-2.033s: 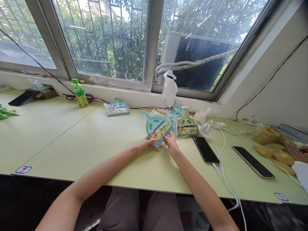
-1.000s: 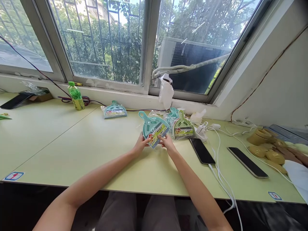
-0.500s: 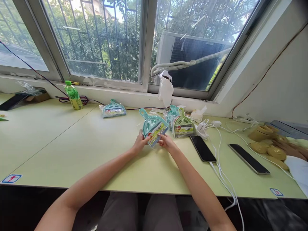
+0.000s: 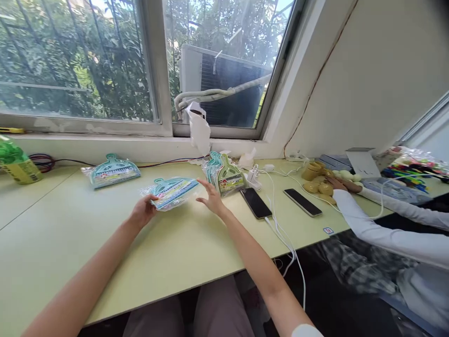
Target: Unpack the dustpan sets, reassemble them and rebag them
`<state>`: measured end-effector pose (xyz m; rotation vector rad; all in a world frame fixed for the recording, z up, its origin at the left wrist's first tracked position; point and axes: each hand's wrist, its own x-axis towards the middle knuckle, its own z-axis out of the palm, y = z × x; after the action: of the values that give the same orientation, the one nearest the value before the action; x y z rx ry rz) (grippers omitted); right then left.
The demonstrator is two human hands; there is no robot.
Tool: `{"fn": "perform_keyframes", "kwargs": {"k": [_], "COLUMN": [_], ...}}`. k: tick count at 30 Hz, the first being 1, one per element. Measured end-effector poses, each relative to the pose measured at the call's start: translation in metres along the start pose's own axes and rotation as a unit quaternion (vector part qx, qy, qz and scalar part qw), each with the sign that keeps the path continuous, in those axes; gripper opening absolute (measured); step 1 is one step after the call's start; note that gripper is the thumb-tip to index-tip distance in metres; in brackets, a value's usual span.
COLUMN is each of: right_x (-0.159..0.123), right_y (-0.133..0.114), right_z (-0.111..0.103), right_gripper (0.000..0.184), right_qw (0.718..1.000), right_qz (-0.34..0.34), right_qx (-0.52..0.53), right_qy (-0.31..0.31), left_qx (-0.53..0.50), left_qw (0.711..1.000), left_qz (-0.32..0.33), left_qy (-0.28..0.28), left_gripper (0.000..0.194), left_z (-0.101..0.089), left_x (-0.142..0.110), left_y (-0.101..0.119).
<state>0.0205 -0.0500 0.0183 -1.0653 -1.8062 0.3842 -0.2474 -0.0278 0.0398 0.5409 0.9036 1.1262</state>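
My left hand [image 4: 143, 211] is closed on the near edge of a teal mini dustpan set in a clear plastic bag [image 4: 171, 191], held low and flat over the pale green table [image 4: 105, 234]. My right hand [image 4: 211, 198] is open with fingers spread, just right of the bag and not touching it. It is close to a stack of packaged dustpan sets [image 4: 224, 175], a green one in front. Another teal packaged set [image 4: 112, 171] lies on the table to the left, near the window sill.
Two phones [image 4: 255, 202] [image 4: 302, 201] lie right of the stack with white charging cables [image 4: 280, 224] trailing over the table edge. A co-worker's hand in a white sleeve [image 4: 368, 201] rests on yellow round items [image 4: 321, 185]. A green bottle [image 4: 16, 164] lies far left.
My right hand has let go of the bagged set and opened. My left hand has lowered the bag flat and carried it left. My view has swung right, showing the co-worker.
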Motion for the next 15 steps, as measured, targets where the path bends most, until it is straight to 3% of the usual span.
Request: {"fn": "perform_keyframes", "kwargs": {"k": [4,9,15], "right_x": [0.0017,0.0003,-0.0074], "right_y": [-0.0023,-0.0015,-0.0067], "right_z": [0.0005,0.0004,0.0088], "right_gripper": [0.019,0.014,0.022], "right_qw": [0.999,0.998,0.989], "right_qz": [0.015,0.022,0.032], "right_qx": [0.033,-0.025,-0.122], "right_qy": [-0.002,0.043,0.081], "left_qx": [0.046,0.080,0.167], "left_qw": [0.997,0.992,0.975], "left_qz": [-0.058,-0.081,-0.105], "left_qy": [-0.028,-0.047,-0.099], "left_gripper": [0.039,0.038,0.031], "left_z": [-0.0002,-0.0064,-0.0053], "left_x": [-0.0067,-0.0029,-0.0092], "left_y": [-0.0003,-0.0028,-0.0012]}}
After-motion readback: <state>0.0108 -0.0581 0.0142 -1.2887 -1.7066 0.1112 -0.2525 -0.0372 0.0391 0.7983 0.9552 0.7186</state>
